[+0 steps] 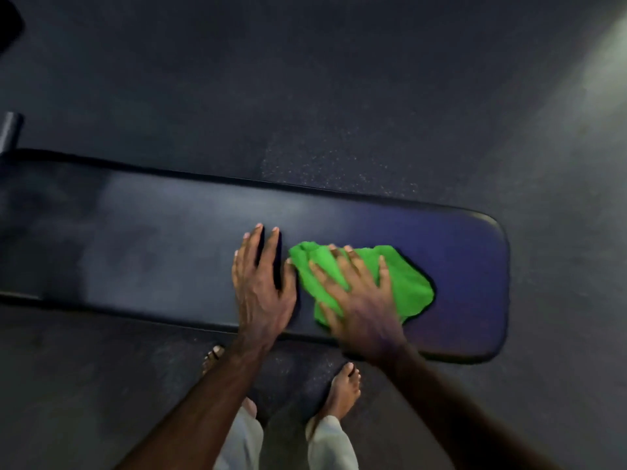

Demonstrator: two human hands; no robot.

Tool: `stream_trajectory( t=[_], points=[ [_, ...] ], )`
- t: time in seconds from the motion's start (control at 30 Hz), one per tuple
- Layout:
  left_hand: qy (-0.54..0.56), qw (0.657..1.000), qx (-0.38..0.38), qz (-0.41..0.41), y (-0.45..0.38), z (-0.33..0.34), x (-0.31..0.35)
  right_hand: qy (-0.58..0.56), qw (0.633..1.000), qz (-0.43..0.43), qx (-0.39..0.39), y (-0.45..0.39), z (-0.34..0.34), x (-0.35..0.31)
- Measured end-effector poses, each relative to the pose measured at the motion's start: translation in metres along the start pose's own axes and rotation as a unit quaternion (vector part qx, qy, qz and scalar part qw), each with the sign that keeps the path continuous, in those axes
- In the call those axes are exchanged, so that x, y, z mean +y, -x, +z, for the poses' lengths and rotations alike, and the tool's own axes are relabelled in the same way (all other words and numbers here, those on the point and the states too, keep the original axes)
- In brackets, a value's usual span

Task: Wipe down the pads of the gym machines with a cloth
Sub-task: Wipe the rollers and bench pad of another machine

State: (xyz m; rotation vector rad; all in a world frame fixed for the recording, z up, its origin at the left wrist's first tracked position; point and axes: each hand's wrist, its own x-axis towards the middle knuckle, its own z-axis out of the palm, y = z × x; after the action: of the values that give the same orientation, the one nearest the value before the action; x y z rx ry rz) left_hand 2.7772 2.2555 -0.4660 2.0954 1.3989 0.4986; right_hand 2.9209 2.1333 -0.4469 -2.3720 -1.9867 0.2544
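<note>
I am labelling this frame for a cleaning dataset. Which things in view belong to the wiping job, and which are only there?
Part of the job:
- green cloth, flat under the right hand
- black bench pad, being wiped
- left hand, fingers straight, resting on the pad

Only there:
- speckled floor
- dark tube at the left edge
- bare feet

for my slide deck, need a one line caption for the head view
Right hand presses a green cloth onto a bench pad; left hand rests beside it.
</note>
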Motion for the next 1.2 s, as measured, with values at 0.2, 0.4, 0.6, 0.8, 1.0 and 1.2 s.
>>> stream_trajectory(
  t=[0.2, 0.4, 0.6, 0.8, 1.0, 1.2],
  points=[
    [-0.023, 0.993, 0.072, -0.086, 0.005, -0.048, -0.058, -0.083, 0.950, 0.285, 0.100, -0.062, 0.005, -0.041],
    [-0.035, 0.982, 0.117, -0.146, -0.005, -0.086, -0.102, 0.009, 0.991, -0.133, -0.004, -0.091, 0.012, -0.073],
    [-0.042, 0.967, 0.157, -0.194, -0.030, -0.114, -0.145, -0.059, 0.995, 0.066, 0.041, -0.123, 0.017, -0.165],
    [-0.076, 0.957, 0.174, -0.219, -0.043, -0.129, -0.176, -0.047, 0.997, -0.057, 0.032, -0.173, 0.019, -0.167],
    [-0.060, 0.955, 0.184, -0.225, -0.046, -0.129, -0.178, -0.023, 0.988, -0.152, 0.005, -0.204, 0.028, -0.237],
    [-0.053, 0.945, 0.213, -0.244, -0.054, -0.147, -0.193, -0.075, 0.996, 0.004, 0.043, -0.256, 0.024, -0.235]
  ],
)
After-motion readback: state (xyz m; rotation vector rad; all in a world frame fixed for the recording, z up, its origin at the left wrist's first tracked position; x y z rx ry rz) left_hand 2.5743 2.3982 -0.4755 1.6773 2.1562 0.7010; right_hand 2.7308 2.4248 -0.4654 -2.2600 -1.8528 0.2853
